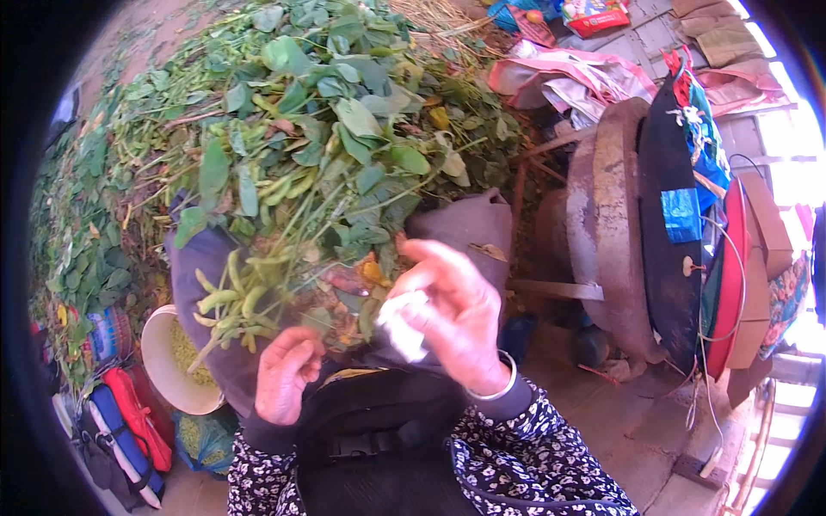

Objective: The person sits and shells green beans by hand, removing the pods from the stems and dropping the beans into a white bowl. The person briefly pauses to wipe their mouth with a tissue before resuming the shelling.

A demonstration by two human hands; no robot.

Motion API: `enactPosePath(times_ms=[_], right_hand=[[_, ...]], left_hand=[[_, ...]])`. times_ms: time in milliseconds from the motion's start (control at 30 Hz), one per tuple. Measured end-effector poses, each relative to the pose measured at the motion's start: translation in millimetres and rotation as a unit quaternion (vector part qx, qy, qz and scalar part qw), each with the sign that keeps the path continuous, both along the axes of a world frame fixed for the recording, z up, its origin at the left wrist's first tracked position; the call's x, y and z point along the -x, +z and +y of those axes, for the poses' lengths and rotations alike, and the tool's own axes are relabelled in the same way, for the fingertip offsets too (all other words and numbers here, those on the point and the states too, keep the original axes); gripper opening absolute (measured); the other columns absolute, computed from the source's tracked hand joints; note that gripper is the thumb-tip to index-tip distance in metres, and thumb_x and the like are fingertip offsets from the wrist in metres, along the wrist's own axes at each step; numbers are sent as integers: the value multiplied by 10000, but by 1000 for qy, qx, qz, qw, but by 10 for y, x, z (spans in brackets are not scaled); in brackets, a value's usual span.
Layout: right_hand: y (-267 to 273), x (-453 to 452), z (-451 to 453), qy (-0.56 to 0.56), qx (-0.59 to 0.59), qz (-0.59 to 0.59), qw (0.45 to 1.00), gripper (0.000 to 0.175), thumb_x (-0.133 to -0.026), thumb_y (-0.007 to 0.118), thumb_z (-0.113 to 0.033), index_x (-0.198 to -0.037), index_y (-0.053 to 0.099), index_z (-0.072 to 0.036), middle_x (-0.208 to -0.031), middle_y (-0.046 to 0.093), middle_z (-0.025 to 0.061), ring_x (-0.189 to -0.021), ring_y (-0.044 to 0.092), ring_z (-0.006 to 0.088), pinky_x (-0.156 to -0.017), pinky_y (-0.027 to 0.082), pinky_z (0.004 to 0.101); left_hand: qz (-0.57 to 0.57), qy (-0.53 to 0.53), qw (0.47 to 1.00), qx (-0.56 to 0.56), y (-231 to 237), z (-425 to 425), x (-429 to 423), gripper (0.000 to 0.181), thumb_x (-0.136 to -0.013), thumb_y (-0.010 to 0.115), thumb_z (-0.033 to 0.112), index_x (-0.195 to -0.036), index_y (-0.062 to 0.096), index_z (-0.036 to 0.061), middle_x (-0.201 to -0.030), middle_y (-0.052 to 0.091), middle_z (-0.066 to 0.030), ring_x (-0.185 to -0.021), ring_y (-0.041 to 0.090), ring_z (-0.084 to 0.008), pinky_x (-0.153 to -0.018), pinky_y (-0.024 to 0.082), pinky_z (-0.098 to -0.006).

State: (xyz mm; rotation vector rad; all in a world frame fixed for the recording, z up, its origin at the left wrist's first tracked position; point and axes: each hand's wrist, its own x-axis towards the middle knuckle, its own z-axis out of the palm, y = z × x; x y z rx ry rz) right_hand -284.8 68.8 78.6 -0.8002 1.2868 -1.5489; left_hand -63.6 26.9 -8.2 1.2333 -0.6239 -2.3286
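My right hand (452, 309), with a bracelet at the wrist, pinches a crumpled white tissue or cloth (405, 327) over my lap. My left hand (289, 374) is to its left, its fingers curled inward and nothing visible in them. Just above the left hand, a cluster of green bean pods (239, 300), likely soybean, rests on my left trouser leg (200, 264). Stems run from near the pods up into a large heap of leafy bean plants (335, 122) in front of me. Dry leaf scraps (345, 319) lie between my legs.
At my left stands a white bucket (155, 367) holding green beans; a blue plastic bag (205, 445) with similar contents is beside it. Red and blue bags (132, 413) lie further left. A large round weathered vessel (616, 232) on a metal frame (561, 289) stands at right.
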Motion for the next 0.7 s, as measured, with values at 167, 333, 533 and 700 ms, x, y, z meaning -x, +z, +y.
enactPosePath(times_ms=[167,333,533,700], right_hand=[[-287,105,-5,-50,-12,-281,958,457,-835,634,-19,-1268,489,6,-950,622,54,-842,593,112,-718,484,216],[-347,297,4,-77,-7,-273,959,307,-842,616,-8,-1144,562,-13,-973,624,60,-853,603,132,-725,500,230],[-257,1200,-366,-209,6,12,978,160,-893,556,-42,-1048,587,-20,-981,634,54,-860,607,128,-709,496,234],[-844,2781,-1104,-259,-68,142,953,182,-849,628,-75,-1010,593,3,-865,621,31,-716,575,86,-616,476,219]], left_hand=[[-29,-25,999,19,-3,21,-13,157,-897,550,96,-1036,596,40,-819,618,-18,-659,531,-64,-579,424,-186],[-64,-30,996,51,48,-33,13,157,-894,547,96,-1028,593,28,-821,613,-33,-661,530,-74,-581,425,-191],[-242,-24,942,232,-20,-146,-241,144,-880,531,67,-995,584,-1,-773,606,-38,-616,529,-70,-535,426,-192],[-249,-41,941,224,-39,-179,-198,136,-875,529,57,-981,589,-4,-765,606,-44,-593,542,-75,-518,434,-189]])
